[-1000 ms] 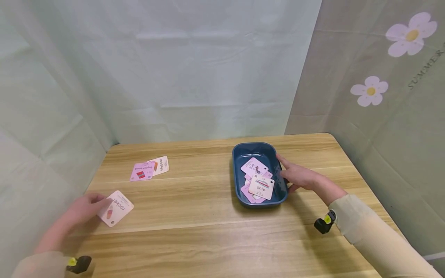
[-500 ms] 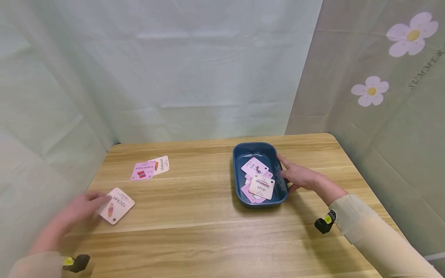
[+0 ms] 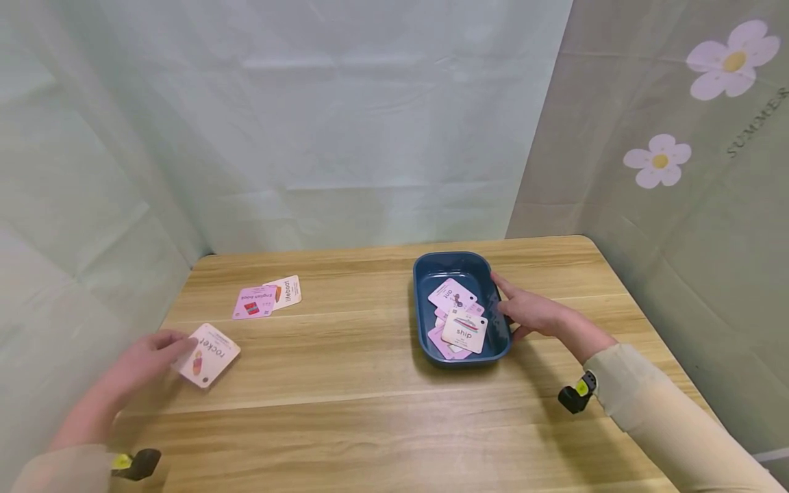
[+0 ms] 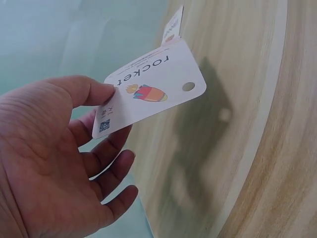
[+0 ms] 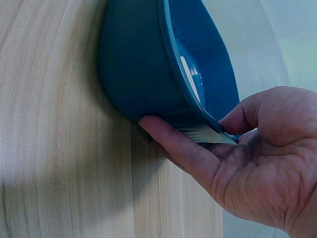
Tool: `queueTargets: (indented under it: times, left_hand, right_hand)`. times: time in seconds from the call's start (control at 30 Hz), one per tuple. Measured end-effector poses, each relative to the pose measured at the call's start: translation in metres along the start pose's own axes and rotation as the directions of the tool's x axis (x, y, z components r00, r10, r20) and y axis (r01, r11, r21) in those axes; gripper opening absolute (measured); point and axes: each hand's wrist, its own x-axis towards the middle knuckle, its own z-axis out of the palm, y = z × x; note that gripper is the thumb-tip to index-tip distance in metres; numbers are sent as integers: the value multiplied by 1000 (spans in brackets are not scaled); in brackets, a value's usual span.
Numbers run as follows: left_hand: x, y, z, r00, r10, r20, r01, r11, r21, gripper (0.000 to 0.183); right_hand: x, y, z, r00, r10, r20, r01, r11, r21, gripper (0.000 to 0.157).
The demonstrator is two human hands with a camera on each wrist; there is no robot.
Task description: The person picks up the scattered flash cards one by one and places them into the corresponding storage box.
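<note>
My left hand [image 3: 138, 363] pinches a flashcard [image 3: 209, 356] printed "rocket" at its edge, between thumb and fingers. In the left wrist view that flashcard [image 4: 148, 82] is tilted above the table, its shadow below. At the right, my right hand [image 3: 533, 313] grips the side wall of a deep blue plastic container [image 3: 421, 308]. The right wrist view has the container's rim [image 5: 171, 49] between the digits of the right hand [image 5: 267, 168]. Inside lie several overlapping flashcards, with a "ship" flashcard [image 3: 464, 332] on top and an "ant" flashcard [image 3: 452, 296] behind it.
At the table's back left, a pink "English book" flashcard [image 3: 254, 302] partly covers a "lifeboat" flashcard [image 3: 285, 293]. The wooden table [image 3: 345, 383] meets hanging cloth [image 3: 357, 123] behind and on both sides.
My left hand has raised the rocket flashcard slightly, and it has shifted a little away from me. The right hand and the container have stayed in place.
</note>
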Motion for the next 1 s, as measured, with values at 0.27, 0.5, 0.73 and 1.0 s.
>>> queueTargets:
  times: [0.27, 0.5, 0.73, 1.0]
  left_hand:
    - [0, 9, -1, 998, 25, -50, -25, 1000, -2, 67]
    - [0, 16, -2, 997, 36, -72, -38, 999, -29, 64]
    - [-3, 21, 0, 994, 52, -101, -56, 998, -37, 63]
    - [-6, 26, 3, 985, 64, -161, -73, 996, -47, 59]
  right_hand:
    - [2, 2, -2, 1000, 8, -7, -8, 1000, 0, 77]
    - [3, 3, -3, 1000, 7, -3, -7, 1000, 1, 76]
    - [1, 1, -1, 1000, -6, 1, 6, 1000, -2, 77]
    - [-1, 1, 2, 1000, -5, -14, 5, 1000, -12, 79]
